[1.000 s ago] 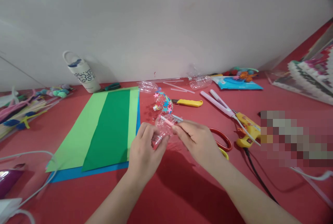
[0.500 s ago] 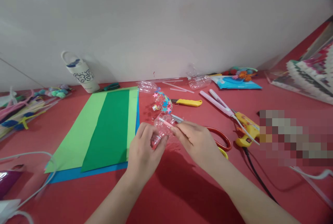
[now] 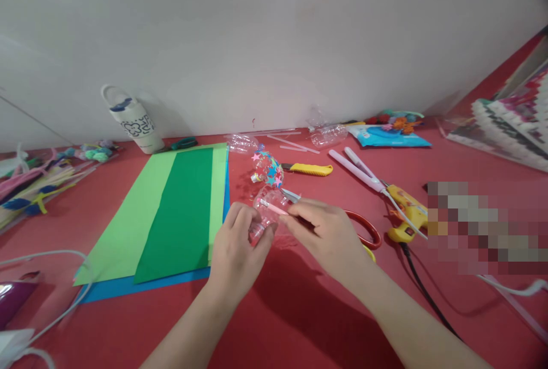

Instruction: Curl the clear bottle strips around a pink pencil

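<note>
Above the red table (image 3: pixel 308 323), your transparent plastic bottle piece (image 3: pixel 274 191) looks glossy and ridged, its near end gripped between your left hand's (image 3: pixel 238 246) curled fingers and thumb. Your right hand's (image 3: pixel 327 235) fingertips pinch a slim pink pen-like tool (image 3: pixel 274 207), pale-tipped, slanting leftward across the bottle piece, ahead of those fingers.

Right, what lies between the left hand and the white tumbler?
Between the left hand and the white tumbler, the head view shows a dark green sheet on a light green sheet, with a blue sheet beneath.
</note>
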Action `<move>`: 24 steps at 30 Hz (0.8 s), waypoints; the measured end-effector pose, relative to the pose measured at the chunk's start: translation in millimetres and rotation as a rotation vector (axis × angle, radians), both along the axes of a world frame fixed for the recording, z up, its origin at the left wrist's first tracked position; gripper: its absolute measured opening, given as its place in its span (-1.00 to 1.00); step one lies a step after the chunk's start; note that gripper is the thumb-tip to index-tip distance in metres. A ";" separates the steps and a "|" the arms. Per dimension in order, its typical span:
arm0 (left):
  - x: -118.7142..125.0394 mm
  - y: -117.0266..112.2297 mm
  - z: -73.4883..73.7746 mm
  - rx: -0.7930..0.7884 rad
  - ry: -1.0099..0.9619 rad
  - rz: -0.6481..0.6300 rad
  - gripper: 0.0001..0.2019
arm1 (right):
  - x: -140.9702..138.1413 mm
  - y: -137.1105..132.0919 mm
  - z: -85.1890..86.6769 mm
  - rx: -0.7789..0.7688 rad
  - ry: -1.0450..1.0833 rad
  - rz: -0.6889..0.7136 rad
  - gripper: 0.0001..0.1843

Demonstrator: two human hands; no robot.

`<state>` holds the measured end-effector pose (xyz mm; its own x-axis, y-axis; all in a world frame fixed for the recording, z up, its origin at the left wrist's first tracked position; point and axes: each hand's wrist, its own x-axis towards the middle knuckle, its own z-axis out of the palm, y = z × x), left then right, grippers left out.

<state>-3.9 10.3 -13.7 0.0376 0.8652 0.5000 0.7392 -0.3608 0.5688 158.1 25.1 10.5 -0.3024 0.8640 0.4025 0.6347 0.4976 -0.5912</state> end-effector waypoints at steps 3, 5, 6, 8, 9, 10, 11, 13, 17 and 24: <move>-0.1 -0.4 0.4 0.004 0.006 -0.010 -0.83 | -0.4 0.3 -0.9 0.019 -0.013 -0.017 -0.61; -0.3 -0.7 0.7 0.011 0.002 -0.019 -0.84 | -0.4 0.9 -2.7 0.059 -0.051 -0.024 -0.58; -0.4 -0.7 0.7 0.014 0.001 -0.020 -0.84 | -0.3 1.1 -3.4 0.074 -0.070 -0.029 -0.58; -0.6 -0.6 0.4 0.016 0.000 -0.016 -0.84 | 0.1 1.2 -4.0 0.072 -0.089 -0.030 -0.61; -0.7 -0.5 0.1 0.013 0.000 -0.013 -0.84 | 0.3 1.2 -3.8 0.059 -0.081 -0.028 -0.63; -0.8 -0.4 -0.3 0.008 0.001 -0.010 -0.84 | 0.4 1.2 -3.4 0.042 -0.061 -0.029 -0.65; -0.9 -0.4 -0.7 0.005 0.002 -0.008 -0.84 | 0.5 1.3 -3.0 0.025 -0.032 -0.032 -0.68; -1.0 -0.5 -1.3 0.003 0.006 -0.006 -0.84 | 0.3 1.7 -2.6 0.005 0.026 -0.050 -0.75; -1.2 -1.2 -2.0 0.028 0.031 -0.002 -0.84 | -1.6 3.5 -4.9 -0.005 0.100 -0.127 -0.82; -2.0 -2.0 -2.4 0.044 0.064 0.015 -0.85 | -1.9 6.6 -1.6 -0.191 0.216 -0.198 -0.84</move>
